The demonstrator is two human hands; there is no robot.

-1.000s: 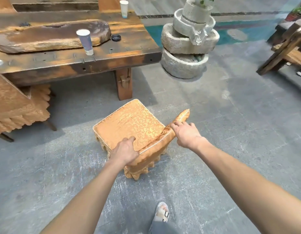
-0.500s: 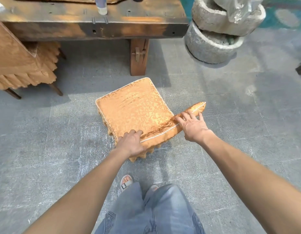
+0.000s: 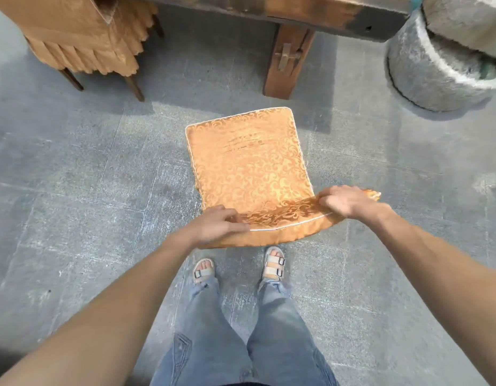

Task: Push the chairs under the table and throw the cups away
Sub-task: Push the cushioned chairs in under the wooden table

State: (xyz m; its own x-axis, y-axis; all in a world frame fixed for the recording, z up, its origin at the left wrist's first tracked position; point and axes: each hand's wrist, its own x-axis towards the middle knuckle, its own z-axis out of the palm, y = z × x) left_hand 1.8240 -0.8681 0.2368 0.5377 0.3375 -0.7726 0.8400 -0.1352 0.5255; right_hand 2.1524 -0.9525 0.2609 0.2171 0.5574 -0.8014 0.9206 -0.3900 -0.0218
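Left hand [image 3: 216, 225] and right hand [image 3: 345, 201] clamped on chair [image 3: 249, 168] backrest | table [image 3: 283, 12] at 12 o'clock | second chair [image 3: 80, 37] at 10 o'clock

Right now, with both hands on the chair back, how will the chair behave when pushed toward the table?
The chair probably slides rather than rolls; no wheels show on it. The loose fabric cover may shift under the left hand and right hand. The rough stone floor could catch the legs, so pushing high on the back might tip it forward.
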